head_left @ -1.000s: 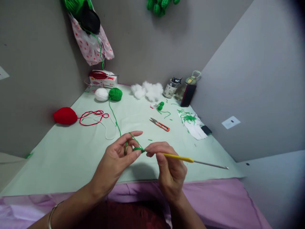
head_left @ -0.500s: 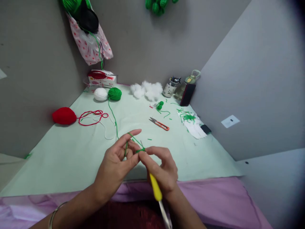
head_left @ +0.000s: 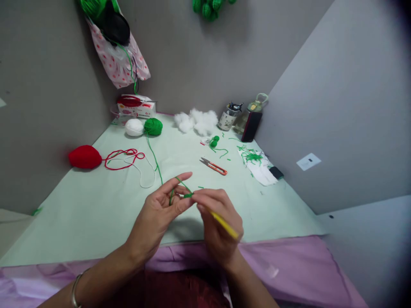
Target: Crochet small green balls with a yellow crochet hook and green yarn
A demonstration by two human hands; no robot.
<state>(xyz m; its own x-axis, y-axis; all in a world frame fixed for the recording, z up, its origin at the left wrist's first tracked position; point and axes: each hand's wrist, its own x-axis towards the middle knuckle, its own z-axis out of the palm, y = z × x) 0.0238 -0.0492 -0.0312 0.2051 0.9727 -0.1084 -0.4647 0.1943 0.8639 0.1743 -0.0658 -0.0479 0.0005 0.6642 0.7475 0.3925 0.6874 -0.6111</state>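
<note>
My left hand [head_left: 160,211] pinches a small strip of green crochet work [head_left: 188,196] between thumb and fingers. Green yarn [head_left: 184,184] loops over its raised index finger and runs down to the work. My right hand [head_left: 221,222] grips a crochet hook with a yellow handle [head_left: 224,223], its fingertips close against the crochet piece. The hook's tip is hidden by the fingers. From the left hand the strand leads back to a green yarn ball [head_left: 153,126] beside a white yarn ball [head_left: 134,127].
Orange thread snips [head_left: 213,166] lie beyond the hands. Red yarn [head_left: 85,157] rests at left, white stuffing [head_left: 196,122] at the back. Green scraps cover a white paper [head_left: 265,174] at right, near a phone [head_left: 251,127] leaning on a bottle [head_left: 258,102].
My right hand has turned the hook, so its yellow handle now slants to the right instead of pointing down toward me. The left hand holds nearly the same place.
</note>
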